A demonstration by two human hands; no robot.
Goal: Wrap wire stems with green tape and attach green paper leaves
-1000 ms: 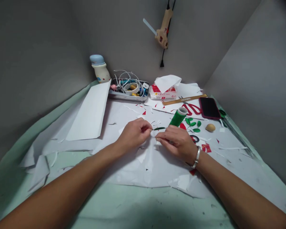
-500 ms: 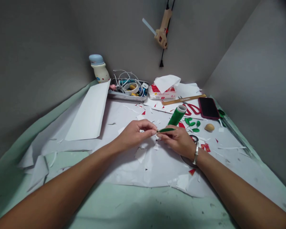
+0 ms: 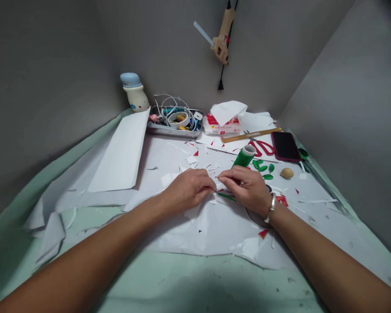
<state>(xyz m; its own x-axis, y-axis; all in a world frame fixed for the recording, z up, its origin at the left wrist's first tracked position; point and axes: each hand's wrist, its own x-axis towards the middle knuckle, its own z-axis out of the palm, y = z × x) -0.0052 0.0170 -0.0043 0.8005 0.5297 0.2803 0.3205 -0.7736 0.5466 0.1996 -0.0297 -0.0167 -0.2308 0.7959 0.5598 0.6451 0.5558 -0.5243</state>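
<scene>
A narrow green strip (image 3: 226,197) lies at the centre of the frame, just under the fingers, with one end hidden beneath them. The left hand (image 3: 188,189) and right hand (image 3: 246,187) are together, their fingertips almost meeting over it; whether they grip it cannot be told. White paper sheets (image 3: 195,230) littered with offcuts cover a pale green mat (image 3: 182,282). At left lies a long folded white card (image 3: 120,152). At upper left, a cream bottle with a blue cap (image 3: 134,93) stands beside a steel tray (image 3: 174,129) of white cables and tape rolls. At top centre, a hot glue gun (image 3: 220,43) hangs above a tissue packet (image 3: 221,126). Right of the hands are a tilted green roll (image 3: 243,156), a wooden ruler (image 3: 250,135), green leaf cutouts (image 3: 263,167), red-handled scissors (image 3: 262,148), a black phone in a red case (image 3: 286,147) and a small beige lump (image 3: 287,173). A silver bangle (image 3: 271,208) circles the right wrist.
</scene>
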